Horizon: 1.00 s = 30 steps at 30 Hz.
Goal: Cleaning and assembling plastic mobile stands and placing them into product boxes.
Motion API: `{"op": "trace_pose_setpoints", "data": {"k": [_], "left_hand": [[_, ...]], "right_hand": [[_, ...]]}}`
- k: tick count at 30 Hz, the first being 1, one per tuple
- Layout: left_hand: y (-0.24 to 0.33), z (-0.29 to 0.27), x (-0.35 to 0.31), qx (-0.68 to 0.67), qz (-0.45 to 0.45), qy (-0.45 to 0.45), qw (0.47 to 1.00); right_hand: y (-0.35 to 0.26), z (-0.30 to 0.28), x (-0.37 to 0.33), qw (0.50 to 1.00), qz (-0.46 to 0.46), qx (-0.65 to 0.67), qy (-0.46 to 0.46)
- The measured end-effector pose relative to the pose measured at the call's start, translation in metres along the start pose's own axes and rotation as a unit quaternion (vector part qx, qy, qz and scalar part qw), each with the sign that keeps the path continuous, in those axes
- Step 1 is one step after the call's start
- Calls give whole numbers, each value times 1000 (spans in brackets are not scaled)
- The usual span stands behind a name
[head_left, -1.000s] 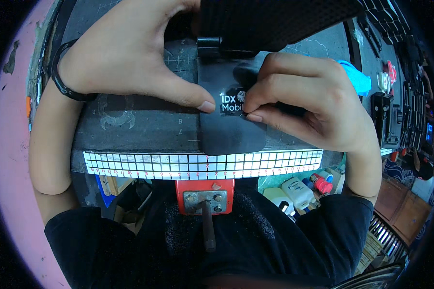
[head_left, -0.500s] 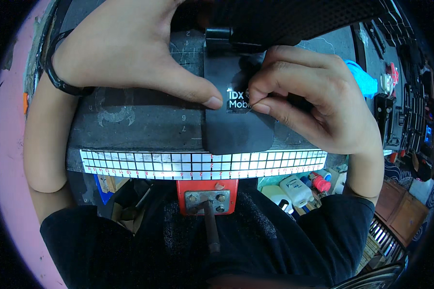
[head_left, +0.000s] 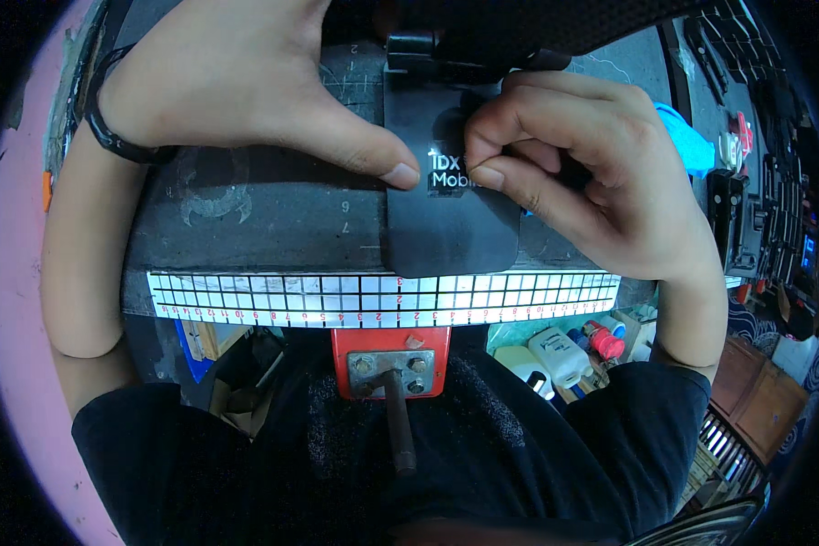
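Note:
A dark, smooth, flat piece (head_left: 450,232), perhaps a bag panel or flap, lies on a black work board (head_left: 273,214). Near its middle is a small clear film (head_left: 446,190) over white print. My right hand (head_left: 582,164) is closed in a pinch at the film's right edge, its thumb and forefinger covering part of the print. My left hand (head_left: 255,100) stretches its thumb flat on the dark piece, just left of the film. The other left fingers are hidden or cut off at the top. A black textured mass (head_left: 555,36) rises behind both hands.
A white gridded ruler strip (head_left: 382,300) runs along the board's near edge, above a red bracket (head_left: 391,350) with a bolted metal plate. White bottles (head_left: 560,357) stand below right. Blue material (head_left: 684,141) and black tools (head_left: 742,223) lie at the right. A pink surface borders the left.
The whole view has shifted slightly, so the board and dark piece sit higher. My right pinch has moved a little up along the film's edge. The left thumb keeps its place beside the film.

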State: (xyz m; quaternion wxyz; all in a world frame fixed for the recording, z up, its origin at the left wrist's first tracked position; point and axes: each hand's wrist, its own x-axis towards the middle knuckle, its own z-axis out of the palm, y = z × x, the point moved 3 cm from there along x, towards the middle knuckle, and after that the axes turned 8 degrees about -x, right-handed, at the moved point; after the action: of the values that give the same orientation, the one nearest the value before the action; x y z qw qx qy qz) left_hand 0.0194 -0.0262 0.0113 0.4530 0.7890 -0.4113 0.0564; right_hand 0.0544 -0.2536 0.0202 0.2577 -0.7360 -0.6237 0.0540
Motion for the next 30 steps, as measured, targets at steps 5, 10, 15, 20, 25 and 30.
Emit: {"op": "trace_pose_setpoints", "data": {"k": [5,10,15,20,25,30], "left_hand": [[-7,1,-1,-43,-48,-21,998],[1,1,2,-47,-32,-24,998],[-12,2,1,-62,-40,-30,997],[-4,1,4,-46,-70,-40,996],[-4,0,3,-14,-6,-24,1000],[-6,1,2,-49,-54,-26,997]], "right_hand": [[0,2,0,1000,5,-5,0],[1,5,-2,1000,4,-5,27],[-2,5,-1,1000,17,-15,17],[-1,5,-3,999,25,-26,20],[-2,5,-3,999,38,-33,11],[-2,5,-4,999,43,-26,19]]}}
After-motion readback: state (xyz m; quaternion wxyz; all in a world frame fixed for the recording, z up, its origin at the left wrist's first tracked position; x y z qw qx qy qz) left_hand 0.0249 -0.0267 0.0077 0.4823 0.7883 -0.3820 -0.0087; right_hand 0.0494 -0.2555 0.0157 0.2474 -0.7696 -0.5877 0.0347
